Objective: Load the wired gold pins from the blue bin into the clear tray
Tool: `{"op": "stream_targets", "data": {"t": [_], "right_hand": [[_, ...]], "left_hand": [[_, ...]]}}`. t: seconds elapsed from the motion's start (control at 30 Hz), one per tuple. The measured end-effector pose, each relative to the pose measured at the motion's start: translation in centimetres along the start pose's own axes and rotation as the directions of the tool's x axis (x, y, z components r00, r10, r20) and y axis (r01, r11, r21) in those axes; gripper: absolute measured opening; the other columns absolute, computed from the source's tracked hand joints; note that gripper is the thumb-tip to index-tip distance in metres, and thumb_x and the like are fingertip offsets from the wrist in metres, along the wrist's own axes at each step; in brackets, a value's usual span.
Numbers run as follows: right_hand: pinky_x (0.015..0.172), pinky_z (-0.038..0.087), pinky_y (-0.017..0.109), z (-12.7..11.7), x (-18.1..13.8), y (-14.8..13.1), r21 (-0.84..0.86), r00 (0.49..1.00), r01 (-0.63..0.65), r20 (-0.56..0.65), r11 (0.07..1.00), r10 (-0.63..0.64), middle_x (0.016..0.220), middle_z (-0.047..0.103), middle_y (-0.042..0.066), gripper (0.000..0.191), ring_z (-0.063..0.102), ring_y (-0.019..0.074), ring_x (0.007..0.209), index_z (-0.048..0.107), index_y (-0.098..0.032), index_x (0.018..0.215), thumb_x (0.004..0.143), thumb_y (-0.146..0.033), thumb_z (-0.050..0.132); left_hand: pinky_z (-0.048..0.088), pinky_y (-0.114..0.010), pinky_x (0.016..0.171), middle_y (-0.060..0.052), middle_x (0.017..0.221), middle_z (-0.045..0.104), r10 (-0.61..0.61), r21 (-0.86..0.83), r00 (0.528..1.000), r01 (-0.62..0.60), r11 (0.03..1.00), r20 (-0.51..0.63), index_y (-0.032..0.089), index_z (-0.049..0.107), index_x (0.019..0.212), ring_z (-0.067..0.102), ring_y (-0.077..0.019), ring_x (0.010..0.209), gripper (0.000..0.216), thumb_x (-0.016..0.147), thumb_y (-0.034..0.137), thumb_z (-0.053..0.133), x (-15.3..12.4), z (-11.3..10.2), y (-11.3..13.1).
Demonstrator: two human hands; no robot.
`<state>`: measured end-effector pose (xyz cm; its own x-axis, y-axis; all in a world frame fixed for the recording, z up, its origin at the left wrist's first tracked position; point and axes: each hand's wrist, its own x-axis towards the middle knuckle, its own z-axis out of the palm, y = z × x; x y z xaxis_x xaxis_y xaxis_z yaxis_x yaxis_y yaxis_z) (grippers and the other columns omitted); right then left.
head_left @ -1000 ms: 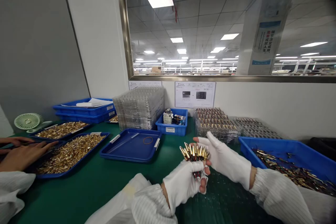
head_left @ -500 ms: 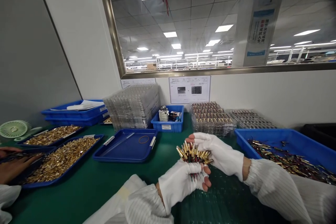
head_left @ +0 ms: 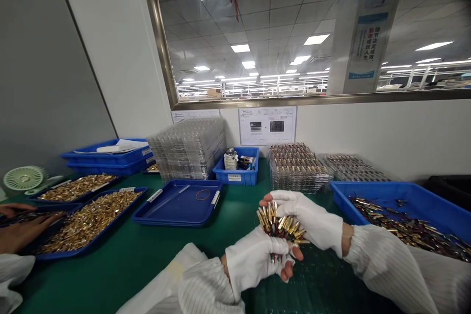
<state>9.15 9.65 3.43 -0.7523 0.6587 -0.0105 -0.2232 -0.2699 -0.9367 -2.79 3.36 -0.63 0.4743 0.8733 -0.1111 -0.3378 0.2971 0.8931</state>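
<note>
My left hand (head_left: 257, 257), in a white fingertip-less glove, is wrapped round a bundle of gold-coloured metal tubes with thin red, green and dark wires (head_left: 281, 225). The gold ends fan out upward, and the wires poke out below my thumb. Gloved the same way, my right hand (head_left: 303, 208) curls over the far right side of this bundle, fingers against the gold ends; its thumb is hidden. To the right is a blue bin (head_left: 390, 191) holding a loose heap of similar wired gold parts (head_left: 408, 228).
Stacked clear trays filled with gold parts (head_left: 300, 167) stand behind my hands. Left of them are a small blue box (head_left: 235, 176), clear trays (head_left: 187, 149) and flat blue trays (head_left: 176, 206). A co-worker's hands (head_left: 25, 230) work at the far left, beside trays of gold pieces (head_left: 88, 221).
Both hands and the bundle have shifted slightly right. My right hand's fingers now lie further over the gold ends, which are spread more to the right.
</note>
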Motion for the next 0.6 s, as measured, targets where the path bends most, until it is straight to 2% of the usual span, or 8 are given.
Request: {"op": "stream_targets", "data": {"t": [0.07, 0.13, 0.2, 0.27, 0.43, 0.6], "right_hand": [[0.076, 0.042, 0.038, 0.11, -0.04, -0.14, 0.023, 0.999, -0.033, -0.001, 0.999, 0.033, 0.102, 0.055, 0.01, 0.032, 0.055, 0.0223, 0.086, 0.05, -0.014, 0.097, 0.067, -0.026, 0.055], [0.077, 0.042, 0.038, 0.33, -0.2, -0.12, -0.024, 0.999, -0.037, 0.0, 0.999, 0.037, 0.101, 0.056, 0.011, 0.036, 0.056, 0.0221, 0.085, 0.05, -0.015, 0.099, 0.07, -0.036, 0.052], [0.077, 0.041, 0.037, 0.52, -0.36, 0.11, -0.112, 1.0, -0.014, 0.013, 0.994, 0.015, 0.097, 0.058, 0.01, 0.039, 0.056, 0.0217, 0.083, 0.051, -0.014, 0.099, 0.066, -0.035, 0.057], [0.078, 0.041, 0.037, 0.59, -0.47, 0.38, -0.135, 0.999, 0.005, 0.04, 0.991, 0.001, 0.094, 0.058, 0.01, 0.039, 0.056, 0.0214, 0.083, 0.053, -0.013, 0.096, 0.061, -0.027, 0.063], [0.077, 0.041, 0.041, 0.41, -0.42, 0.32, 0.01, 0.996, -0.003, 0.092, 1.0, 0.002, 0.095, 0.058, 0.012, 0.029, 0.056, 0.0239, 0.084, 0.054, -0.011, 0.091, 0.063, -0.015, 0.059], [0.076, 0.041, 0.041, 0.29, -0.22, -0.08, 0.058, 0.995, -0.054, 0.085, 0.997, 0.048, 0.098, 0.057, 0.013, 0.029, 0.056, 0.0231, 0.085, 0.052, -0.013, 0.096, 0.072, -0.029, 0.05]], "left_hand": [[0.041, -0.023, 0.045, -0.006, 0.073, 0.058, -0.012, 0.019, 1.0, 0.012, 1.0, 0.001, 0.01, 0.049, 0.092, 0.052, -0.0089, 0.046, 0.024, 0.068, 0.012, 0.048, -0.03, -0.02, -0.06], [0.04, -0.022, 0.042, -0.006, 0.072, 0.059, -0.039, 0.049, 0.999, 0.039, 0.998, 0.0, 0.011, 0.049, 0.093, 0.052, -0.0089, 0.045, 0.025, 0.068, 0.013, 0.049, 0.0, 0.01, -0.17], [0.039, -0.02, 0.04, -0.007, 0.071, 0.059, -0.084, 0.086, 0.996, 0.083, 0.993, 0.009, 0.01, 0.051, 0.09, 0.052, -0.0085, 0.043, 0.023, 0.067, 0.012, 0.049, 0.06, 0.05, -0.28], [0.039, -0.019, 0.038, -0.007, 0.07, 0.059, -0.127, 0.112, 0.992, 0.124, 0.986, 0.025, 0.009, 0.054, 0.087, 0.052, -0.0081, 0.043, 0.022, 0.065, 0.01, 0.048, 0.11, 0.09, -0.33], [0.039, -0.019, 0.039, -0.006, 0.068, 0.059, -0.115, 0.112, 0.993, 0.111, 0.987, 0.03, 0.009, 0.055, 0.087, 0.053, -0.0088, 0.044, 0.023, 0.066, 0.01, 0.048, 0.04, 0.23, -0.21], [0.038, -0.019, 0.04, -0.007, 0.071, 0.059, -0.065, 0.094, 0.997, 0.061, 0.994, 0.048, 0.01, 0.052, 0.091, 0.053, -0.0094, 0.045, 0.023, 0.069, 0.014, 0.046, -0.17, 0.54, 0.1]]}}
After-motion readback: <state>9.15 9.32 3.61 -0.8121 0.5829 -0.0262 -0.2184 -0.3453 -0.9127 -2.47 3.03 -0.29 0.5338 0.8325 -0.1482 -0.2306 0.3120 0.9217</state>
